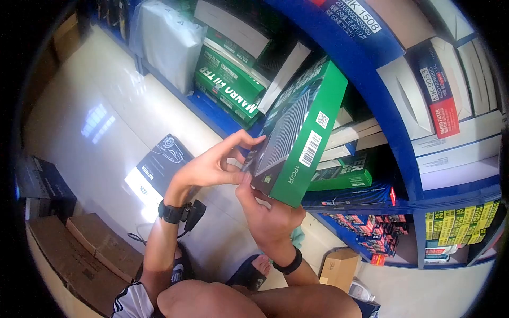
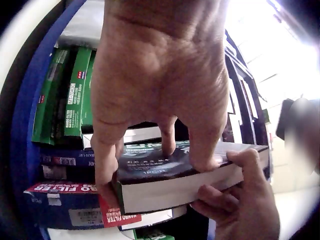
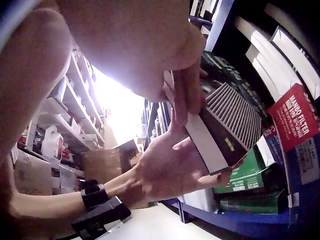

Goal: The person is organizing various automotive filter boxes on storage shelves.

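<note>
A flat green and black filter box, with a barcode on its green side, is held tilted by both hands in front of the shelf. My left hand grips the near end, and in the left wrist view its fingers straddle the box's dark face. My right hand pinches the lower corner; in the left wrist view its thumb lies on top with fingers at the white edge. The right wrist view shows the pleated filter picture on the box and the left palm beside it.
Blue shelves hold green boxes, white boxes and small packets. A black and white box lies on the pale floor at the left. Brown cartons stand lower left, and an opened carton sits at lower right.
</note>
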`<action>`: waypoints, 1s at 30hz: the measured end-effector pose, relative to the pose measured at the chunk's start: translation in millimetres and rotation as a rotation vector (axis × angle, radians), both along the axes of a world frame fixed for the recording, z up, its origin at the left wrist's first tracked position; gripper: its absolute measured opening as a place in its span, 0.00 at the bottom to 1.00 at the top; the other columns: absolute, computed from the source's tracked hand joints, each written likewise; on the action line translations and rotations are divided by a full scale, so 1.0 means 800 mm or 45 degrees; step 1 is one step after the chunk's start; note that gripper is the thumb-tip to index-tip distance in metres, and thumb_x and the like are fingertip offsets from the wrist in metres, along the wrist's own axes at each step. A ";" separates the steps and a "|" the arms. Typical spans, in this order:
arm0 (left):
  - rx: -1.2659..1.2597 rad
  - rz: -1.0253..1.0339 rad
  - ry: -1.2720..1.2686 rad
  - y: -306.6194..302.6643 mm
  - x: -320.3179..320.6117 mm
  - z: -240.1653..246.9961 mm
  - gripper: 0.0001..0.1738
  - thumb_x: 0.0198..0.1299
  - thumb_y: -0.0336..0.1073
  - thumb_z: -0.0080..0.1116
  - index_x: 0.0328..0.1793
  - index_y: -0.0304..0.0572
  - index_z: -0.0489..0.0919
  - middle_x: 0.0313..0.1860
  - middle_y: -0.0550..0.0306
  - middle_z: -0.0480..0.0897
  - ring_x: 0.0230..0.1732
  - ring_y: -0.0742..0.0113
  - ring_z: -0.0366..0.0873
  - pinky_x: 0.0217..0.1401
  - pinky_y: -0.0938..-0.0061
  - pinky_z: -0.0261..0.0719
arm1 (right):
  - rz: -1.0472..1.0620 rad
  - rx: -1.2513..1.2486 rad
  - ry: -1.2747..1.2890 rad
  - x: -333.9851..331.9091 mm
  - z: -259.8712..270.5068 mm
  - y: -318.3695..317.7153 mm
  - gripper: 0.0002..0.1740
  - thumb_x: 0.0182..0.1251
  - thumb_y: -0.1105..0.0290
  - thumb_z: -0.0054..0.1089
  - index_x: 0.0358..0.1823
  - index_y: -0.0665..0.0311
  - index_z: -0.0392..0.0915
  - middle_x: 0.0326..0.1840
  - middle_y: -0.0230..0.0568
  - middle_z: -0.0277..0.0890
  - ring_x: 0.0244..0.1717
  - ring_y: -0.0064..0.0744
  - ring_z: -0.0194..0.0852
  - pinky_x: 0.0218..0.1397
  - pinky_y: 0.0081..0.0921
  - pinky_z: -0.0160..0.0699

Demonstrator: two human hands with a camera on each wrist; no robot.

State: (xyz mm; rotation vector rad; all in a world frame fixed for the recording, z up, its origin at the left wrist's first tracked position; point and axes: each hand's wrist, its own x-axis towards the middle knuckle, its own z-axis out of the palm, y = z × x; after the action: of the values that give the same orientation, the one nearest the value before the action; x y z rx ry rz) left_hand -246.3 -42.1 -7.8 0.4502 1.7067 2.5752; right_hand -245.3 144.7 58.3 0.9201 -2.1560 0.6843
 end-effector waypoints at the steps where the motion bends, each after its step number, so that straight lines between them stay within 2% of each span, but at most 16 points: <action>1: -0.001 -0.002 -0.001 -0.001 0.002 0.002 0.41 0.64 0.28 0.77 0.82 0.47 0.71 0.83 0.59 0.68 0.62 0.67 0.72 0.64 0.71 0.87 | 0.028 -0.055 -0.086 0.004 0.005 -0.002 0.14 0.59 0.69 0.87 0.39 0.68 0.90 0.29 0.35 0.92 0.25 0.32 0.93 0.31 0.26 0.92; 8: -0.094 -0.022 -0.057 -0.005 0.007 0.002 0.43 0.63 0.29 0.77 0.82 0.48 0.68 0.81 0.56 0.67 0.58 0.70 0.72 0.61 0.72 0.86 | 0.063 0.041 -0.084 0.011 0.015 0.003 0.13 0.59 0.68 0.88 0.37 0.68 0.91 0.31 0.36 0.93 0.24 0.33 0.92 0.28 0.28 0.90; 10: -0.114 -0.022 -0.069 -0.005 0.008 0.004 0.42 0.63 0.29 0.77 0.82 0.48 0.68 0.81 0.57 0.67 0.57 0.70 0.72 0.61 0.72 0.86 | 0.008 -0.014 -0.077 0.011 0.010 0.001 0.14 0.58 0.66 0.88 0.36 0.67 0.90 0.28 0.32 0.92 0.23 0.33 0.91 0.28 0.30 0.89; 13: -0.107 -0.030 -0.062 0.002 0.007 0.006 0.42 0.64 0.27 0.76 0.83 0.48 0.67 0.83 0.55 0.66 0.61 0.69 0.74 0.63 0.70 0.86 | -0.104 0.122 0.031 0.012 0.010 0.005 0.18 0.57 0.62 0.89 0.39 0.66 0.89 0.27 0.29 0.89 0.23 0.34 0.90 0.29 0.31 0.88; 15: -0.107 -0.032 -0.063 0.008 0.004 0.006 0.41 0.65 0.27 0.74 0.82 0.47 0.67 0.85 0.53 0.65 0.68 0.65 0.75 0.67 0.67 0.85 | -0.098 0.112 0.065 0.008 0.004 0.010 0.21 0.56 0.60 0.89 0.41 0.66 0.88 0.28 0.29 0.89 0.22 0.34 0.89 0.29 0.30 0.88; 18: 0.001 -0.057 0.026 0.014 -0.002 -0.013 0.37 0.67 0.25 0.70 0.81 0.46 0.67 0.87 0.51 0.65 0.72 0.63 0.75 0.71 0.65 0.83 | -0.117 0.085 0.119 0.008 -0.017 0.015 0.24 0.55 0.58 0.89 0.45 0.65 0.87 0.30 0.30 0.89 0.22 0.35 0.88 0.29 0.29 0.88; 20: 0.065 -0.056 0.001 0.012 -0.005 -0.021 0.36 0.68 0.25 0.69 0.80 0.45 0.67 0.86 0.51 0.65 0.72 0.63 0.76 0.72 0.65 0.83 | -0.140 0.074 0.132 0.010 -0.023 0.016 0.25 0.55 0.58 0.89 0.46 0.65 0.86 0.31 0.31 0.89 0.22 0.36 0.88 0.28 0.29 0.88; 22: 0.121 -0.069 -0.019 0.013 -0.008 -0.019 0.35 0.68 0.24 0.68 0.79 0.45 0.67 0.86 0.51 0.65 0.71 0.63 0.76 0.72 0.65 0.82 | -0.035 0.039 -0.011 0.010 -0.023 0.015 0.24 0.55 0.58 0.90 0.45 0.64 0.86 0.31 0.31 0.89 0.22 0.35 0.89 0.28 0.29 0.87; 24: 0.030 0.123 0.033 0.021 -0.010 -0.012 0.34 0.69 0.23 0.66 0.79 0.44 0.67 0.83 0.52 0.67 0.70 0.64 0.76 0.72 0.65 0.82 | -0.113 0.136 0.056 0.020 -0.014 0.015 0.24 0.54 0.58 0.90 0.45 0.64 0.86 0.31 0.31 0.89 0.22 0.34 0.89 0.29 0.28 0.88; 25: 0.036 0.178 0.043 0.028 -0.013 -0.008 0.39 0.69 0.28 0.68 0.83 0.46 0.64 0.79 0.53 0.68 0.67 0.66 0.76 0.69 0.64 0.82 | -0.176 0.234 0.120 0.026 -0.012 0.014 0.25 0.54 0.58 0.90 0.45 0.64 0.86 0.32 0.31 0.90 0.23 0.32 0.89 0.30 0.27 0.88; 26: 0.030 0.189 0.025 0.030 -0.011 -0.002 0.39 0.69 0.28 0.68 0.83 0.46 0.64 0.79 0.53 0.68 0.67 0.66 0.76 0.69 0.64 0.82 | -0.164 0.231 0.103 0.030 -0.020 0.016 0.25 0.54 0.58 0.90 0.45 0.64 0.86 0.32 0.31 0.90 0.23 0.32 0.89 0.30 0.27 0.88; 28: -0.016 0.128 -0.065 0.028 -0.006 0.019 0.51 0.61 0.17 0.60 0.91 0.49 0.57 0.76 0.54 0.69 0.73 0.65 0.76 0.70 0.70 0.84 | -0.164 -0.042 -0.111 0.033 -0.035 0.019 0.26 0.53 0.56 0.90 0.45 0.63 0.87 0.33 0.30 0.90 0.24 0.30 0.89 0.31 0.28 0.88; 29: -0.113 0.112 -0.075 0.026 -0.005 0.017 0.57 0.60 0.18 0.62 0.95 0.54 0.52 0.75 0.55 0.69 0.69 0.65 0.77 0.64 0.73 0.85 | -0.157 -0.042 -0.120 0.034 -0.032 0.023 0.26 0.53 0.56 0.90 0.45 0.63 0.87 0.33 0.30 0.90 0.24 0.30 0.89 0.31 0.28 0.88; 30: -0.111 0.116 -0.082 0.026 -0.003 0.016 0.57 0.60 0.18 0.62 0.95 0.54 0.52 0.75 0.55 0.69 0.69 0.65 0.77 0.64 0.73 0.85 | -0.134 0.073 0.044 0.035 -0.013 0.023 0.24 0.57 0.56 0.89 0.45 0.64 0.86 0.29 0.32 0.85 0.19 0.32 0.82 0.25 0.29 0.81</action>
State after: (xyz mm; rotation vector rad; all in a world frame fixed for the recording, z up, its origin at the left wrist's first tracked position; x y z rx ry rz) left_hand -248.7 -21.2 5.1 0.2900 1.8502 2.5321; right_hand -217.5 163.2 47.8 0.8347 -2.1864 0.5539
